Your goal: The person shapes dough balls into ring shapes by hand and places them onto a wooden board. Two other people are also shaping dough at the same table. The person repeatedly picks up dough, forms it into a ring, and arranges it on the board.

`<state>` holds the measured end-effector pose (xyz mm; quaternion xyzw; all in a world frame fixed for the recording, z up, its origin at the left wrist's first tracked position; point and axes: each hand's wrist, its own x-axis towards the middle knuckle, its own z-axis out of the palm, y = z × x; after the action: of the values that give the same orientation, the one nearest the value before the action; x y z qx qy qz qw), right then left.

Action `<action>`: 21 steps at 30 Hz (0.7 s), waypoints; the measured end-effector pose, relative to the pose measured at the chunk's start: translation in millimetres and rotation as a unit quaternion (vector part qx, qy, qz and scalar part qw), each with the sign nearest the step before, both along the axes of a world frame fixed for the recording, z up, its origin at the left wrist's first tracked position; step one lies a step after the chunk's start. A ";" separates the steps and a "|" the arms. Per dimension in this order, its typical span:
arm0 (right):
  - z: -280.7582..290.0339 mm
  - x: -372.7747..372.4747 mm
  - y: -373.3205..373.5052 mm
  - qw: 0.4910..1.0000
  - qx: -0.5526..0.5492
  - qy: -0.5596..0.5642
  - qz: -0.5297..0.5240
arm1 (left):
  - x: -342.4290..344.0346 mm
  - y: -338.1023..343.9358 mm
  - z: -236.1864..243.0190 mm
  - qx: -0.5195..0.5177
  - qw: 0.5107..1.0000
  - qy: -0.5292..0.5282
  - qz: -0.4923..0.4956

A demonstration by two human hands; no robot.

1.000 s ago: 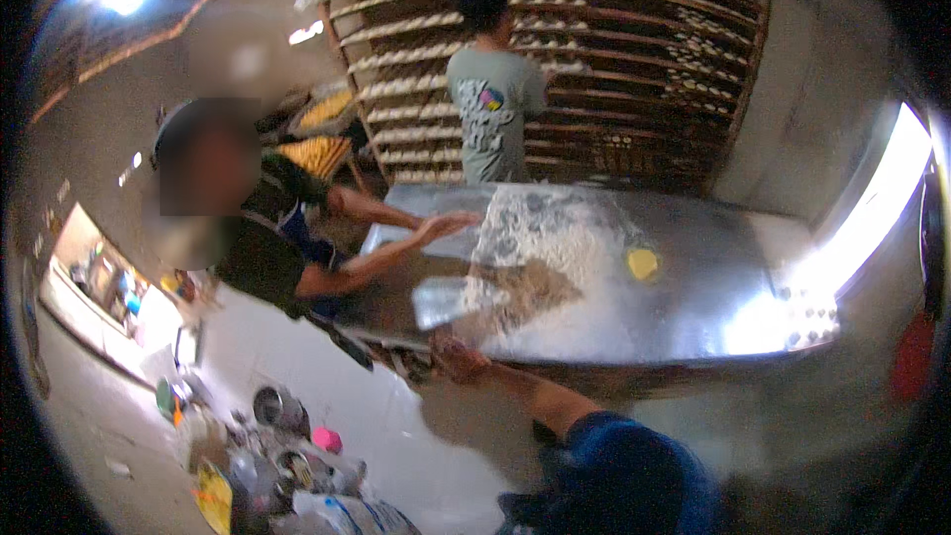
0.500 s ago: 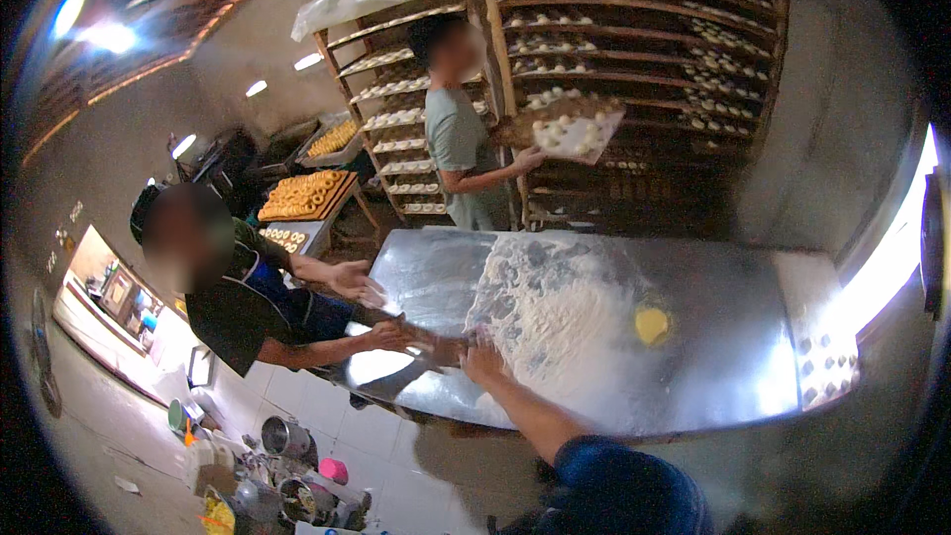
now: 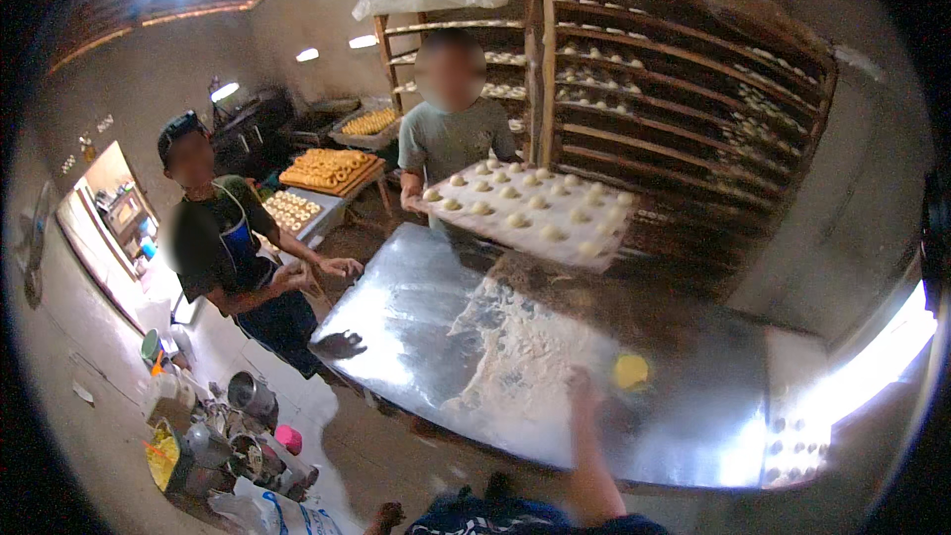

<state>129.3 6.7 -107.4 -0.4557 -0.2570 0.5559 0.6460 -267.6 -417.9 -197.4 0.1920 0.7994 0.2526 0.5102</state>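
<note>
My right hand (image 3: 582,388) is over the flour-dusted part of the metal table (image 3: 684,426), left of a yellow patch (image 3: 630,372) of what looks like fat or dough. Motion smears its fingers, and I see nothing held in it. Low at the bottom edge, off the table, my left hand (image 3: 389,515) shows small and dark, its fingers unclear. White flour (image 3: 525,347) spreads across the table's middle. Beyond the far edge, a person (image 3: 451,144) holds a pale board (image 3: 515,223) with rows of round dough pieces.
Another person (image 3: 233,243) stands at the table's left end. Wooden racks (image 3: 684,89) of dough stand behind. Ring-shaped pieces (image 3: 332,168) cover a board at back left. Pots (image 3: 253,394) and a pink container (image 3: 288,438) sit on the floor. A dough tray (image 3: 792,446) lies at the right end.
My right hand has moved right, away from the left person's hands, onto the flour. That person has drawn back. The person behind has turned and brought the dough board toward the table. The view has shifted.
</note>
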 end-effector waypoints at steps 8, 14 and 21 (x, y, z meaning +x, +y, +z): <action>-15.4 90.5 -88.6 0.888 0.012 -0.439 -0.136 | -25.9 53.0 1.3 0.005 0.998 0.026 -0.049; -9.6 68.7 -106.5 0.868 0.100 -0.476 -0.101 | -14.0 78.0 6.4 0.130 0.990 -0.019 0.056; -5.4 58.4 -132.3 0.795 0.116 -0.582 -0.125 | 24.3 -6.7 4.8 0.127 0.980 -0.078 0.133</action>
<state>187.6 -125.6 -112.9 -0.6434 -0.5876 0.0658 0.4862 -243.3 -424.6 -192.6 0.1274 0.7372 0.4316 0.5041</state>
